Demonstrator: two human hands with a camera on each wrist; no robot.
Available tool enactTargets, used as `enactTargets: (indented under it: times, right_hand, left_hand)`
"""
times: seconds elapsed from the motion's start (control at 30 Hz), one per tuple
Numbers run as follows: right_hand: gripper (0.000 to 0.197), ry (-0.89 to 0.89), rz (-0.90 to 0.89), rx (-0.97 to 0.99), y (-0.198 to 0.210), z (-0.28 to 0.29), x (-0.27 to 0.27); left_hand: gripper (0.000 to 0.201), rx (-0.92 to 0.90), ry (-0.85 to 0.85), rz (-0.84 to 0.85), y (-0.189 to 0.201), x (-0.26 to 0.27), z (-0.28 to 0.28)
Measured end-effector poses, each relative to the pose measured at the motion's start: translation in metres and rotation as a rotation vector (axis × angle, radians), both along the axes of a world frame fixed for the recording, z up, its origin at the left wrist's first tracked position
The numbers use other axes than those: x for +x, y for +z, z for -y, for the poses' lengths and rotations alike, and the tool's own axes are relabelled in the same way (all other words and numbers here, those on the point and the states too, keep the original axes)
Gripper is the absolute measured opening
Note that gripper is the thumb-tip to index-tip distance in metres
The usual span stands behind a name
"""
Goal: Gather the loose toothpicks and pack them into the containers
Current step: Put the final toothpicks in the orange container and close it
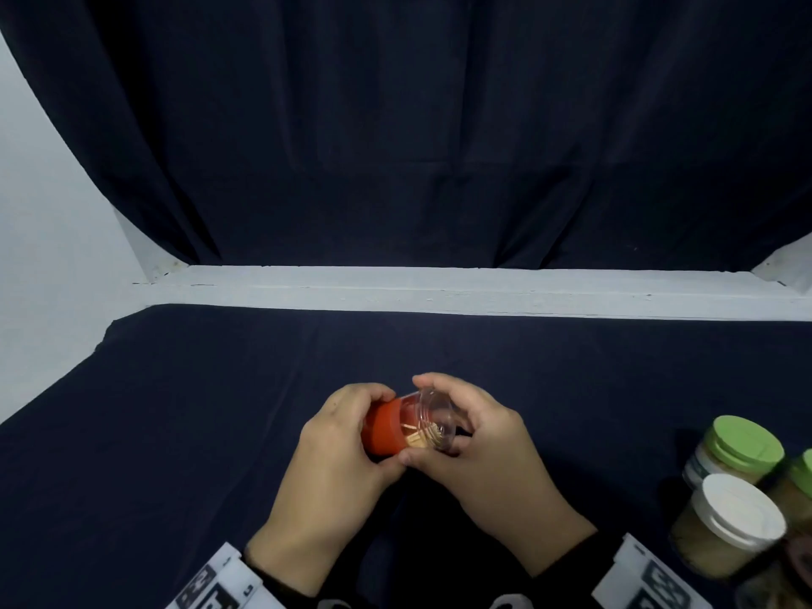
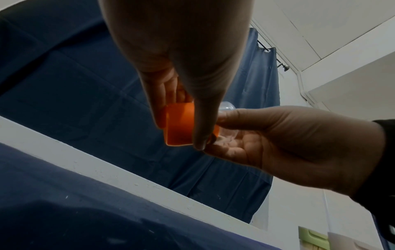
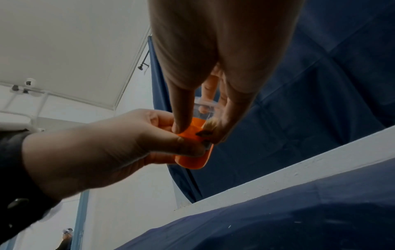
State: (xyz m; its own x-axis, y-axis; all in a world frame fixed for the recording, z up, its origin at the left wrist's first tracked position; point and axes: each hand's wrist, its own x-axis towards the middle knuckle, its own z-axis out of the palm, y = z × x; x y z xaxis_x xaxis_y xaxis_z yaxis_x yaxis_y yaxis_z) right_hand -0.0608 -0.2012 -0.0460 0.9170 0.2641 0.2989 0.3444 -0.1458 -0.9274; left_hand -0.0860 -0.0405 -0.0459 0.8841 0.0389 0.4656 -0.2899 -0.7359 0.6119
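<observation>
Jar (image 1: 433, 421) held on its side between both hands, long axis left–right. Left hand (image 1: 338, 450) grips the red cap (image 1: 384, 428); right hand (image 1: 479, 446) curls round the clear body. Cap end faces my left, so the left does the twisting

We can't make out a single readable word here. The white wrist tags (image 1: 222, 584) at the bottom of the head view carry black square marker patterns and one tiny mark too small for us to read. The label on the green-lidded jar (image 1: 733, 454) is a blur, and both wrist views give us no lettering either.
</observation>
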Motion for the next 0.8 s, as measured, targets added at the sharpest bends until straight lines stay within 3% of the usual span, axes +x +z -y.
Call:
enactTargets:
  times: [0.27, 0.4, 0.5, 0.57, 0.67, 0.8]
  right_hand:
    - [0.062, -0.083, -0.037, -0.059, -0.001, 0.003, -0.001]
    - [0.059, -0.158, -0.027, -0.142, 0.004, 0.008, -0.006]
    - [0.069, -0.132, -0.076, -0.209, 0.013, 0.020, -0.014]
    - [0.079, -0.120, -0.106, -0.256, 0.022, 0.032, -0.020]
    - [0.072, -0.254, -0.053, -0.413, 0.034, 0.062, -0.029]
    - [0.054, -0.432, -0.128, -0.857, 0.056, 0.119, -0.044]
  left_hand:
    - [0.050, 0.001, -0.042, 0.004, 0.003, -0.001, 0.006]
    - [0.057, 0.002, -0.089, -0.029, 0.001, 0.001, 0.012]
    - [0.065, 0.007, -0.149, -0.078, 0.001, 0.002, 0.020]
    - [0.056, -0.026, -0.191, -0.050, 0.003, 0.003, 0.028]
    - [0.047, -0.134, -0.208, -0.034, 0.006, 0.007, 0.046]
    - [0.042, -0.243, -0.239, -0.092, 0.006, 0.012, 0.073]
